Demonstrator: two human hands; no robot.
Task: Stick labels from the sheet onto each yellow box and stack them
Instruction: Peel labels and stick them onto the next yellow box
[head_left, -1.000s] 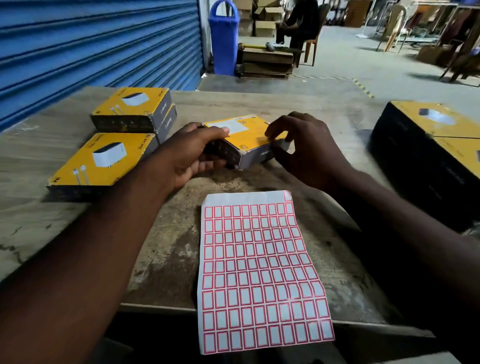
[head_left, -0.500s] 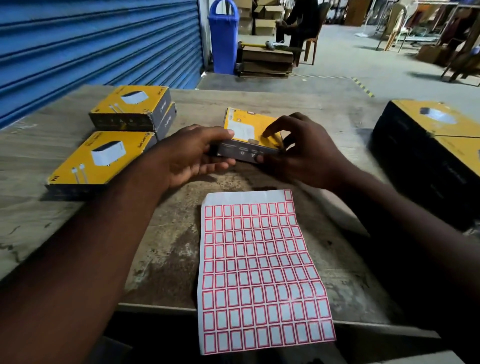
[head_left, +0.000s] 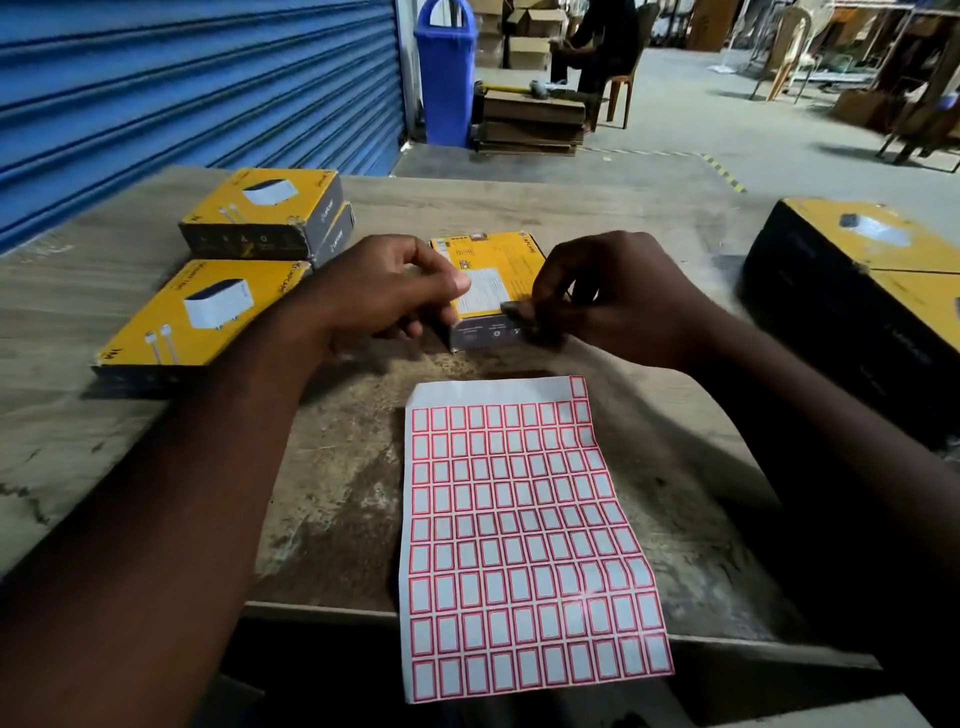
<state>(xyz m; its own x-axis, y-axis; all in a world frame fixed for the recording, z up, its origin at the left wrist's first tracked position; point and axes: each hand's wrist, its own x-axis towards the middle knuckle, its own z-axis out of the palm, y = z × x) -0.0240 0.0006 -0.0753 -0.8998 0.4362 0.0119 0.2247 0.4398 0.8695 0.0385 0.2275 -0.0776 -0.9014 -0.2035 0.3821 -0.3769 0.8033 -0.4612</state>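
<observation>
The left hand (head_left: 385, 292), grasping the yellow box (head_left: 501, 257) at 9 o'clock, should brace it while the right hand (head_left: 615, 304) pinches its 5 o'clock corner.

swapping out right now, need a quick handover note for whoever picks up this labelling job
Left hand grips the centre box by its left side, thumb on top.
Right hand pinches the box's near right corner; whether it holds a label cannot be told.
Label sheet lies in front, overhanging the table edge, its top row mostly peeled.
Two-box stack sits far left, with a single box in front of it.
Done: no red-bordered label is visible on any box.
Left: label each box, then stack them all.
</observation>
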